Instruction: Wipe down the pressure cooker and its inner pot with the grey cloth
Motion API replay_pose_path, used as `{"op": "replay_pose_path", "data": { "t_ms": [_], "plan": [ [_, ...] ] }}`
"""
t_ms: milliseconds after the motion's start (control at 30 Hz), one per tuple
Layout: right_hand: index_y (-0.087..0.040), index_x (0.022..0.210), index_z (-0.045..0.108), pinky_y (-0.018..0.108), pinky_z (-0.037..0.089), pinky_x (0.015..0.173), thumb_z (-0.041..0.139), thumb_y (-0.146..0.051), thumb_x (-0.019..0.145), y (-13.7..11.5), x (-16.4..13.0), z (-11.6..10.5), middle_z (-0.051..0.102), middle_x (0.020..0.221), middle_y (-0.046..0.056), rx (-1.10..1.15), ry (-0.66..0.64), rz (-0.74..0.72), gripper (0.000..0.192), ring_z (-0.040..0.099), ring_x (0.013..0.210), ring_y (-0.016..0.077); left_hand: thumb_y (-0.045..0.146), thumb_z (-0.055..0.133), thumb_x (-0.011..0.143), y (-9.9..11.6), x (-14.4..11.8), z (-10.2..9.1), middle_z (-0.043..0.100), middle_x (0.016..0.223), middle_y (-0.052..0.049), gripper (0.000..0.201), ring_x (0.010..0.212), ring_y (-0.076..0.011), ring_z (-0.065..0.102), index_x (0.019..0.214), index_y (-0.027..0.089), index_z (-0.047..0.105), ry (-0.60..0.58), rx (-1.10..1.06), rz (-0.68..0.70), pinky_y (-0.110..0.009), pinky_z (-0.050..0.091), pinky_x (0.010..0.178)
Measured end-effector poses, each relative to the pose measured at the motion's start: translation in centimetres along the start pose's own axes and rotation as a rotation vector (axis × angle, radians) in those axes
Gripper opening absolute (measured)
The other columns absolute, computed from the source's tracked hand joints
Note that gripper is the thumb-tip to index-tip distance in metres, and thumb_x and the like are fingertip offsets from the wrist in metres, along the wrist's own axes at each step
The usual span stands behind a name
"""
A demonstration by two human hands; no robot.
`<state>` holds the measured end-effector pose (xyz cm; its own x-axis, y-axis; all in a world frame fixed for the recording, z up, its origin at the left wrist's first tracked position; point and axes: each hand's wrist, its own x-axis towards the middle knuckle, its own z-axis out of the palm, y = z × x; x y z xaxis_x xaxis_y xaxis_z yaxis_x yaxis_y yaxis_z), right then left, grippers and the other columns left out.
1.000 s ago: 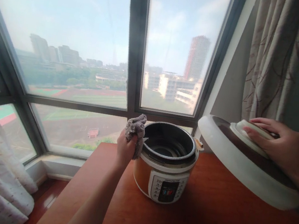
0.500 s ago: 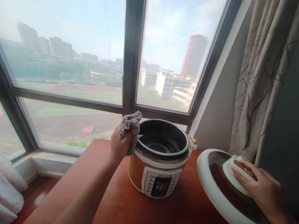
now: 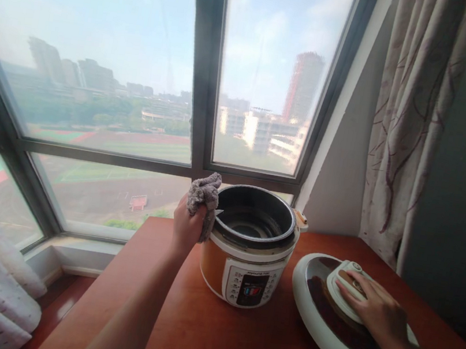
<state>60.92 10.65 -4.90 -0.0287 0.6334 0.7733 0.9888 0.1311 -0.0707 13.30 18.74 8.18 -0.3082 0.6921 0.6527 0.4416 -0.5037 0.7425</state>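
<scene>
At one table (image 3: 195,338), one cooker (image 3: 250,250), one lid (image 3: 337,327), one cloth (image 3: 206,191)

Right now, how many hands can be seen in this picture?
2: the left hand holds a cloth beside the cooker; the right hand is on the lid.

One head-worn camera looks forward and down, close over the reddish-brown wooden table (image 3: 200,333), toward the far grey-framed glass window (image 3: 203,94); the right edge seems too dark to read.
</scene>
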Motion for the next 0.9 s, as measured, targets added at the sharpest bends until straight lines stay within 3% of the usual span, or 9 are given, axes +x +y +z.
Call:
{"op": "replay_pose_path", "data": {
  "t_ms": [100, 400, 567, 667, 767, 900],
  "plan": [
    [-0.029, 0.109, 0.074, 0.042, 0.058, 0.081, 0.053, -0.059, 0.094, -0.2, -0.1, 1.2, 0.08, 0.103, 0.009, -0.037, -0.072, -0.066, 0.04, 0.076, 0.091, 0.0315, 0.03, 0.053, 0.084, 0.0, 0.0, 0.0, 0.072, 0.125, -0.01, 0.037, 0.118, -0.033, 0.063, 0.115, 0.019, 0.071, 0.007, -0.002, 0.007, -0.042, 0.047, 0.104],
    [-0.026, 0.116, 0.072, 0.04, 0.056, 0.09, 0.05, -0.055, 0.098, 0.4, -1.4, 3.8, 0.078, 0.11, 0.008, -0.037, -0.099, -0.149, 0.041, 0.075, 0.098, 0.0288, 0.023, 0.054, 0.082, -0.4, 0.0, 0.0, 0.075, 0.114, -0.008, 0.03, 0.11, -0.0296, 0.067, 0.105, 0.019, 0.072, 0.023, 0.015, 0.098, -0.04, 0.051, 0.1],
    [-0.022, 0.113, 0.072, 0.038, 0.056, 0.09, 0.046, -0.059, 0.098, 0.6, -1.2, 4.2, 0.077, 0.112, 0.011, -0.022, -0.118, -0.119, 0.048, 0.075, 0.098, 0.028, 0.023, 0.053, 0.081, -0.3, 0.1, 0.1, 0.074, 0.117, -0.008, 0.029, 0.112, -0.0295, 0.067, 0.103, 0.019, 0.071, 0.034, 0.015, 0.14, -0.04, 0.051, 0.101],
    [-0.021, 0.113, 0.071, 0.044, 0.056, 0.092, 0.044, -0.065, 0.095, -0.3, -0.1, 3.6, 0.076, 0.116, 0.014, 0.029, -0.205, -0.029, 0.055, 0.073, 0.104, 0.0324, 0.022, 0.052, 0.081, -0.2, 0.1, 0.1, 0.075, 0.115, -0.009, 0.029, 0.111, -0.0297, 0.067, 0.103, 0.019, 0.071, 0.04, 0.034, 0.125, -0.04, 0.052, 0.1],
    [-0.02, 0.122, 0.067, 0.053, 0.05, 0.102, 0.046, -0.069, 0.091, -2.7, 2.5, 2.2, 0.071, 0.128, 0.017, 0.158, -0.275, 0.153, 0.062, 0.066, 0.118, 0.0379, 0.023, 0.053, 0.081, -0.3, 0.0, 0.1, 0.074, 0.117, -0.009, 0.029, 0.113, -0.0307, 0.067, 0.103, 0.019, 0.071, 0.046, 0.046, 0.105, -0.041, 0.051, 0.102],
    [-0.021, 0.139, 0.055, 0.048, 0.053, 0.1, 0.047, -0.064, 0.092, -7.8, 7.9, 0.9, 0.065, 0.139, 0.017, 0.676, -0.322, 0.481, 0.065, 0.065, 0.122, 0.0341, 0.023, 0.054, 0.082, -0.4, 0.1, 0.1, 0.073, 0.122, -0.008, 0.03, 0.117, -0.0312, 0.065, 0.107, 0.02, 0.071, 0.034, 0.053, 0.093, -0.042, 0.05, 0.104]
  ]
}}
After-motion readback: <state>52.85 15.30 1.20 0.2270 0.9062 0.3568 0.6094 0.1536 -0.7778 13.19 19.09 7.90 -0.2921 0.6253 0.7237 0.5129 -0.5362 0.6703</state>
